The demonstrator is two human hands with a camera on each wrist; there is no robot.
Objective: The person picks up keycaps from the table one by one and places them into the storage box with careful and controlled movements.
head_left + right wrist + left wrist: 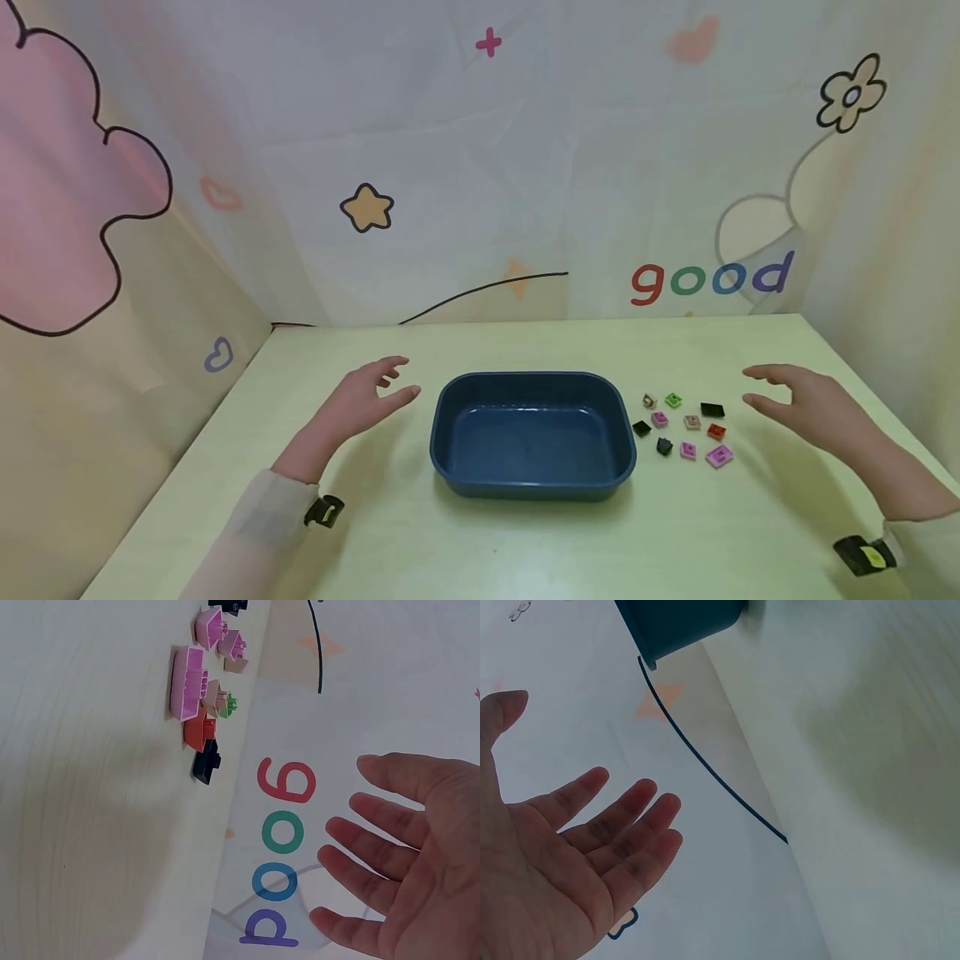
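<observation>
A dark blue rectangular tub [532, 492] stands on the table in the middle of the head view. To its right lie several small keycaps, pink, green, red, beige and black, among them a large pink keycap [719, 456], a red keycap [716, 432] and a black keycap [712, 410]. Some show hollow undersides with stems in the right wrist view, like the pink keycap [184, 682]. My left hand [367, 400] hovers left of the tub, fingers relaxed, holding nothing. Right of the keycaps my right hand [813, 404] is held above the table with loose fingers, also holding nothing.
The pale wooden table [360, 542] runs back to a printed cloth [480, 167] with a star, a flower and the word "good". More cloth hangs at the left and right sides. Each wrist wears a dark strap, such as the left strap [324, 511].
</observation>
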